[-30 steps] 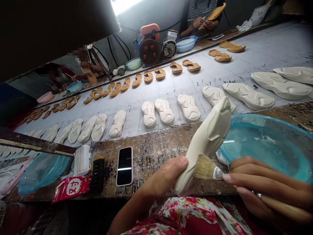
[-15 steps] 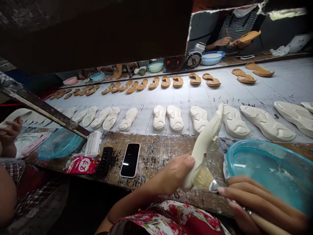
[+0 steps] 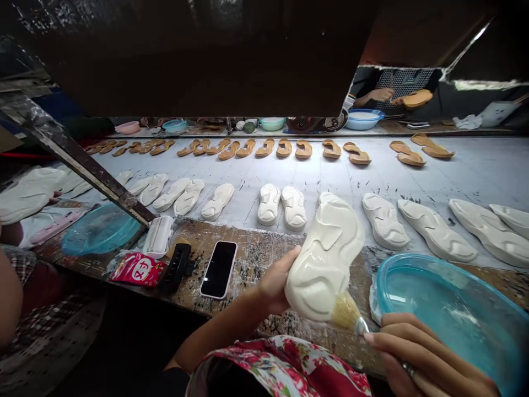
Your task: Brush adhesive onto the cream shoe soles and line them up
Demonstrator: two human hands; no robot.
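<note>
Held up in front of me is a white shoe sole (image 3: 326, 248), its moulded, wet-looking upper face turned toward me. My left hand (image 3: 278, 281) grips it by its left edge, the fingers hidden behind it. A brush (image 3: 346, 311) with pale bristles and a metal ferrule touches the sole's lower right edge. My right hand (image 3: 425, 353) is closed around the brush's handle. Just beyond that hand sits a blue basin (image 3: 384, 275) of liquid. Behind the held sole, several more white soles (image 3: 294, 208) lie on the pale belt.
The pale belt (image 3: 243, 179) also carries brown soles (image 3: 303, 149) along its far side. A phone (image 3: 219, 269), a red packet (image 3: 138, 269) and a black object (image 3: 177, 267) lie on the bench. A slanted metal post (image 3: 103, 176) stands left. Across the belt, a person holds a brown sole (image 3: 417, 99).
The sole has turned from edge-on to show its broad upper face. The brush has shifted slightly and still touches its lower edge. My view has tilted upward a little.
</note>
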